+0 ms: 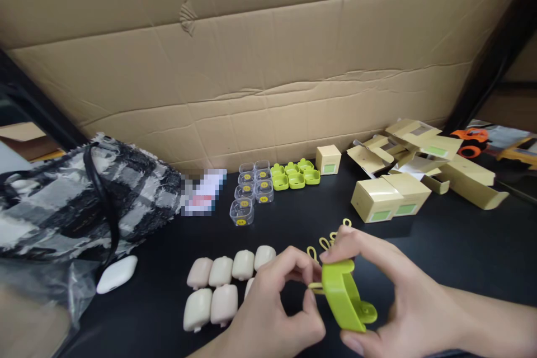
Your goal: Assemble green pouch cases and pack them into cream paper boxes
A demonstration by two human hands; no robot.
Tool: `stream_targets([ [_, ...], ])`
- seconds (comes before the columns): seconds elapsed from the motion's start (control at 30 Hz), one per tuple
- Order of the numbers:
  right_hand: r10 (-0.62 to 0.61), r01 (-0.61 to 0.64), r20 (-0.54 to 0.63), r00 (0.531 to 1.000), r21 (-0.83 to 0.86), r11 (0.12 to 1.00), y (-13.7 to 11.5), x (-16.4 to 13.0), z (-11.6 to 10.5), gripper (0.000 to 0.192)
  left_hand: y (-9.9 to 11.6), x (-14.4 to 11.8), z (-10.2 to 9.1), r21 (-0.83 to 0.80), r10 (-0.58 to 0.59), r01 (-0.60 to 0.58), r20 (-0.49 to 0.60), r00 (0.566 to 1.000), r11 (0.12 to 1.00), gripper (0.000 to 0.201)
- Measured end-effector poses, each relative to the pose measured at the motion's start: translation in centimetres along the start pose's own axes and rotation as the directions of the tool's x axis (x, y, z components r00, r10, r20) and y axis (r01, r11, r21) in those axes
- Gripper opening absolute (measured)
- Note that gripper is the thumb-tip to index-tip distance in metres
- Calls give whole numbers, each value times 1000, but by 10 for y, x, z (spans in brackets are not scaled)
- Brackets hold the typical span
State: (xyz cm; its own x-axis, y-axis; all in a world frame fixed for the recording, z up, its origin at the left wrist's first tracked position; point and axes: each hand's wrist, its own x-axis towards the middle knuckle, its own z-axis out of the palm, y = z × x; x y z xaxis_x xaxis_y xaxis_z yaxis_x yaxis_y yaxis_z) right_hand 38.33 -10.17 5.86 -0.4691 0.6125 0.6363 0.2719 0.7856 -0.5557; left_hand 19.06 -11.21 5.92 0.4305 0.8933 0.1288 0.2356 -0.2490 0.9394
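My right hand [388,285] grips a lime-green silicone case [344,293], holding it tilted just above the black table [461,246]. My left hand [274,307] is at the case's left edge, its fingertips pinching a small yellow loop strap [315,287] against it. More yellow loop straps [327,241] lie on the table just behind my hands. Several beige silicone cases [222,285] lie in two rows to the left of my left hand.
Clear plastic boxes [250,190] and more green cases [296,174] sit at the back, beside a small tan box [328,159]. Tan cartons [390,196], some opened flat, lie at the right. A checked bag [79,201] and a white case [116,274] lie left. A cardboard wall [268,56] stands behind.
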Motion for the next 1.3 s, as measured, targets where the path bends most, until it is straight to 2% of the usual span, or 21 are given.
stream_targets([
  [0.2,-96,94,-10,995,-136,986,1,-3,-2,41,6,3,-3,278,81,-72,-20,997,958,22],
  [0.33,-117,124,59,991,-137,983,-1,-2,-4,45,5,3,-4,303,31,-23,-22,999,953,19],
  [0.4,-84,92,61,995,-133,987,0,0,-5,55,3,1,-2,227,-13,22,-41,999,974,16],
  [0.5,-28,28,8,1000,-78,997,3,3,-8,62,-1,-5,1,-65,-67,63,-62,996,996,16],
  [0.6,-53,56,56,997,-65,996,7,7,-12,61,-6,-10,7,-389,-86,87,19,996,917,51],
  [0.7,-54,69,143,988,-101,992,8,9,-12,68,-13,-13,14,-548,-110,151,107,988,823,74],
  [0.83,-55,83,271,961,-93,992,3,5,-7,74,-19,-13,23,-632,-201,236,128,971,738,66],
  [0.93,-86,101,359,929,-24,995,2,5,-7,70,-19,-12,26,-602,-289,304,125,949,738,53],
  [1.07,32,-56,337,941,60,997,8,20,-12,56,-18,-11,26,-590,-333,361,161,929,722,47],
  [1.13,62,-73,313,948,26,997,15,34,-10,46,-19,-12,25,-591,-339,377,180,924,713,45],
  [1.2,5,22,390,921,-65,998,21,49,-3,39,-21,-13,26,-582,-328,379,197,924,719,45],
  [1.3,-103,222,612,784,-121,968,29,69,13,33,-26,-15,29,-561,-300,381,234,925,735,45],
])
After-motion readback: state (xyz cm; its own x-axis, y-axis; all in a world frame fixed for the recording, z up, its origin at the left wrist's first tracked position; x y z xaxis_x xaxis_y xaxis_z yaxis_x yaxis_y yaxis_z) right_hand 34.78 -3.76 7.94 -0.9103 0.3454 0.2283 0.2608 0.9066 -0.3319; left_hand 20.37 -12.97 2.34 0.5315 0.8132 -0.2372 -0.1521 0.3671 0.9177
